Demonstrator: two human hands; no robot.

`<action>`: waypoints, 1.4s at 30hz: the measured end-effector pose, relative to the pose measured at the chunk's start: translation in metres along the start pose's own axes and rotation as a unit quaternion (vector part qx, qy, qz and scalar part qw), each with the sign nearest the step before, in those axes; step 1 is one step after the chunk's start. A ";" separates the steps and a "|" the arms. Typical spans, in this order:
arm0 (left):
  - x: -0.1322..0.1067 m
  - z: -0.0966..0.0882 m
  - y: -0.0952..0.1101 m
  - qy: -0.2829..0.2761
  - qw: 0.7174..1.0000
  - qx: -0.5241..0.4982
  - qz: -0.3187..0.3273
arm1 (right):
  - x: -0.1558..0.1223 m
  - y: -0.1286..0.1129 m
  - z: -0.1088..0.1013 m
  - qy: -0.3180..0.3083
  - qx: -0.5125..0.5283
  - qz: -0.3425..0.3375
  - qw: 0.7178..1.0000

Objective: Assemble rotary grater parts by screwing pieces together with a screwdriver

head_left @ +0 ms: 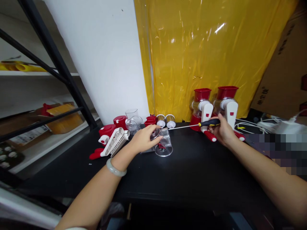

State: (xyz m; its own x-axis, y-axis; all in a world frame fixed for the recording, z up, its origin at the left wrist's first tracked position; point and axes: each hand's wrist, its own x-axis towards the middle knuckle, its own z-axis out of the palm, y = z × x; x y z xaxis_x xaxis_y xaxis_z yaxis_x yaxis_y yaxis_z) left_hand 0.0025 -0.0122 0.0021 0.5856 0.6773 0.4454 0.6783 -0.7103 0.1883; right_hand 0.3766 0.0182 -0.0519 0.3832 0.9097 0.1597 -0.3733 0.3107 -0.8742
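Observation:
My left hand grips a clear plastic grater housing on the black table, its fingers around the upper left part. A small red piece shows inside the clear plastic. In my right hand is a screwdriver with a dark blue and yellow handle. The long thin shaft points left, and its tip reaches the top edge of the clear housing; whether it touches is hard to tell. Behind the housing lie two drum graters with gold-coloured sides and white ends, beside small red parts.
Two assembled red-and-white rotary graters stand at the back right near white cables. Left of my hand lie white crank arms with red handles, red bases and another clear housing. A black metal frame rises at the left.

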 end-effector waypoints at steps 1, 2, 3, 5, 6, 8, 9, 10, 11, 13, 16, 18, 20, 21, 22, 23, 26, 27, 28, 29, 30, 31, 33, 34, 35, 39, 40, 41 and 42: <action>0.000 0.000 0.000 0.000 1.000 -0.001 0.002 | 0.000 0.000 0.000 0.004 -0.020 -0.008 1.000; 0.000 0.000 0.000 0.001 1.000 -0.002 0.004 | -0.001 0.000 0.000 0.002 -0.041 -0.016 0.999; 0.000 0.000 0.000 0.001 1.000 -0.002 0.005 | -0.002 0.000 -0.001 -0.005 -0.059 -0.023 0.998; 0.000 0.000 0.000 0.002 1.000 0.000 0.006 | -0.002 -0.001 -0.001 -0.026 -0.077 -0.036 0.996; 0.000 0.000 0.001 0.002 1.000 0.001 0.006 | -0.002 -0.001 -0.002 -0.033 -0.075 -0.038 0.996; 0.000 0.000 0.001 0.003 1.000 0.001 0.006 | -0.001 -0.001 -0.002 -0.032 -0.055 -0.032 0.997; 0.000 0.000 0.001 0.003 1.000 0.001 0.006 | 0.000 -0.001 -0.002 -0.026 -0.044 -0.024 0.998; 0.000 0.000 0.001 0.003 1.000 0.001 0.007 | 0.002 -0.001 -0.002 -0.021 -0.035 -0.014 0.999; 0.000 0.000 0.001 0.003 1.000 0.003 0.007 | 0.003 -0.001 -0.002 -0.017 -0.028 -0.005 0.999; 0.000 0.000 0.001 0.004 1.000 0.006 0.007 | 0.005 0.000 -0.003 -0.015 -0.020 0.007 1.000; 0.001 0.000 0.000 0.005 1.000 0.009 0.005 | 0.006 0.000 -0.004 -0.015 -0.020 0.012 1.000; 0.001 0.000 0.000 0.004 1.000 0.009 0.006 | 0.006 -0.001 -0.004 -0.011 -0.020 0.015 1.000; 0.002 0.000 0.000 0.001 1.000 0.007 0.007 | 0.005 -0.001 -0.003 -0.003 -0.018 0.015 1.000; 0.002 0.000 0.000 -0.001 1.000 0.005 0.008 | 0.005 -0.002 -0.003 0.001 -0.017 0.015 1.000; 0.002 0.000 0.000 -0.002 1.000 0.005 0.008 | 0.005 -0.002 -0.002 0.004 -0.015 0.013 1.000; 0.002 -0.001 0.000 -0.002 1.000 0.004 0.007 | 0.005 -0.002 -0.002 0.006 -0.014 0.011 1.000; 0.002 -0.001 0.000 -0.002 1.000 0.003 0.008 | 0.006 -0.001 -0.003 0.004 -0.017 0.005 1.000; 0.002 0.000 0.000 -0.002 1.000 0.003 0.009 | 0.006 -0.001 -0.003 0.000 -0.019 0.005 1.000; 0.001 0.000 0.000 -0.001 1.000 0.004 0.010 | 0.006 -0.001 -0.003 -0.003 -0.022 0.005 1.000; 0.001 0.000 0.000 -0.001 1.000 0.006 0.011 | 0.007 -0.002 -0.004 -0.004 -0.023 0.006 1.000; 0.001 -0.001 0.000 0.000 1.000 0.009 0.012 | 0.007 -0.002 -0.004 -0.004 -0.023 0.007 1.000; 0.000 -0.001 0.001 0.002 1.000 0.014 0.014 | 0.006 -0.003 -0.003 -0.003 -0.021 0.007 1.000; -0.001 -0.003 0.003 0.009 0.999 0.028 0.015 | 0.006 -0.005 -0.002 -0.004 -0.018 0.006 1.000; -0.001 -0.004 0.005 0.014 0.999 0.039 0.016 | 0.005 -0.005 -0.002 -0.007 -0.017 0.005 1.000; -0.001 -0.006 0.006 0.021 0.998 0.051 0.016 | 0.005 -0.006 -0.001 -0.010 -0.015 0.003 1.000; -0.002 -0.013 0.012 0.045 0.992 0.110 0.037 | 0.003 -0.009 0.001 -0.011 -0.007 0.006 1.000; -0.002 -0.014 0.012 0.051 0.990 0.125 0.046 | 0.003 -0.009 0.001 -0.009 -0.003 0.008 1.000; -0.002 -0.015 0.012 0.058 0.987 0.141 0.056 | 0.002 -0.010 0.002 -0.006 0.001 0.011 1.000; -0.002 -0.016 0.011 0.065 0.983 0.155 0.068 | 0.002 -0.011 0.002 -0.004 0.006 0.014 1.000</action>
State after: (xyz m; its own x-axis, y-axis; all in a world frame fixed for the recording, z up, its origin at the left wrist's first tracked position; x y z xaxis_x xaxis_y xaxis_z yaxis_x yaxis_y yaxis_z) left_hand 0.0016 -0.0248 0.0177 0.6317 0.5359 0.5602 0.7125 -0.6861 -0.1472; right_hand 0.3797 0.0169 -0.0414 0.3665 0.9200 0.1391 -0.3944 0.2891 -0.8723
